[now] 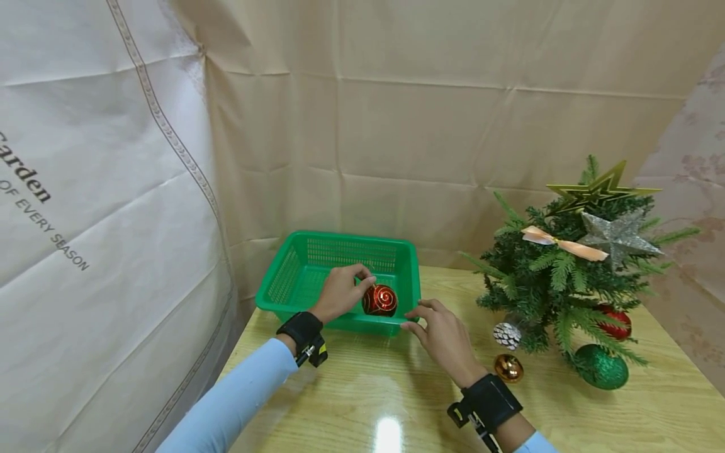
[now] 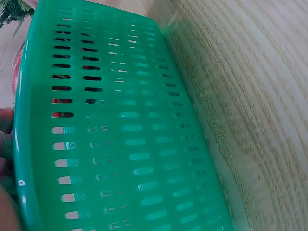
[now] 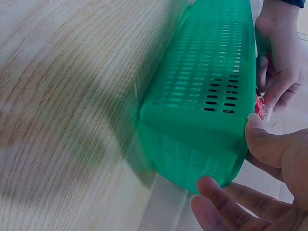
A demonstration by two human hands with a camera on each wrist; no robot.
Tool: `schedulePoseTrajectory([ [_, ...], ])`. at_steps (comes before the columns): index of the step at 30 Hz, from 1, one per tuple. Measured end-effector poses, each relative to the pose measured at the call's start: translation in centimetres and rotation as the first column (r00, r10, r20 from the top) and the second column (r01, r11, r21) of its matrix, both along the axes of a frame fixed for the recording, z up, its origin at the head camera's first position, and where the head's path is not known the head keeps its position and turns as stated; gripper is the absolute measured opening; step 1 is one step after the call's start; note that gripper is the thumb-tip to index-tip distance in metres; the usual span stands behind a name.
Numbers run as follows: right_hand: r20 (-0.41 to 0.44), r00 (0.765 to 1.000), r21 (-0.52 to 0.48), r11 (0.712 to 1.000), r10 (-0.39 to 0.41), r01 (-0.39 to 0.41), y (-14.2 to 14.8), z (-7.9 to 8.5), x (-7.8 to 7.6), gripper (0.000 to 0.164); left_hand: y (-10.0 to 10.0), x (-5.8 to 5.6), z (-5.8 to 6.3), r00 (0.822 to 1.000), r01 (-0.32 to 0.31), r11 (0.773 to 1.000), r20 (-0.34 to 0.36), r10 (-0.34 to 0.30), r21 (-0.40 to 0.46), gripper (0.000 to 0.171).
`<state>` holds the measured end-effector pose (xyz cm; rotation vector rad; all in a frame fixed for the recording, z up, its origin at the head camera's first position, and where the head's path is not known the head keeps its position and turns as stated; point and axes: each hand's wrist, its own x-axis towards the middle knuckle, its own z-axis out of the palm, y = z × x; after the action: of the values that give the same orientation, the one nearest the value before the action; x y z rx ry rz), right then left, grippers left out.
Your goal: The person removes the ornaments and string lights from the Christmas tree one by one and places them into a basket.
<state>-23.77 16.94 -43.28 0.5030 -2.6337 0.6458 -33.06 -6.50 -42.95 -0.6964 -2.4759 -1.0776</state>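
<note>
A shiny red Christmas bauble [image 1: 380,300] with a glittery spiral lies in the front right part of a green plastic basket [image 1: 272,283]. My left hand [image 1: 342,290] reaches over the front rim, thumb and forefinger pinching the bauble at its top. At the basket's front right corner, my right hand [image 1: 444,336] holds the rim between thumb and fingers. The right wrist view shows the thumb [image 3: 267,142] against the rim and fingertips at the end wall. Through the slots in the left wrist view, bits of red show; the basket wall [image 2: 106,159] hides most of the bauble.
To the right stands a small Christmas tree [image 1: 544,283] with a gold star [image 1: 600,189], a silver star [image 1: 620,236] and a peach bow [image 1: 563,244]. By its base are a frosted pine cone [image 1: 506,335], a copper bauble [image 1: 508,368], a green bauble [image 1: 603,366] and another red bauble [image 1: 614,323].
</note>
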Motion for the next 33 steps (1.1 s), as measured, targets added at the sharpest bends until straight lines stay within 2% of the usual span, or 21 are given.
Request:
schedulePoseTrajectory([
  [6,-0.014,1.000,0.001,1.000,-0.003,0.003,-0.02,-0.08,0.04,0.018,0.09,0.12,0.19,1.000,0.012,1.000,0.013,-0.011,-0.023,0.013],
  [18,0.013,1.000,0.003,1.000,-0.011,0.011,-0.01,-0.11,0.01,0.018,0.09,0.25,0.16,0.999,0.036,0.998,0.029,-0.035,-0.042,0.011],
  [26,-0.017,1.000,0.003,1.000,0.004,-0.004,-0.07,-0.07,0.10,0.019,0.06,0.29,-0.03,0.999,0.030,0.998,0.029,-0.028,-0.061,0.010],
  [33,-0.027,1.000,-0.002,1.000,0.001,-0.001,-0.06,-0.11,0.05,0.018,0.09,0.41,0.06,0.998,0.058,0.997,0.020,-0.057,-0.055,0.010],
])
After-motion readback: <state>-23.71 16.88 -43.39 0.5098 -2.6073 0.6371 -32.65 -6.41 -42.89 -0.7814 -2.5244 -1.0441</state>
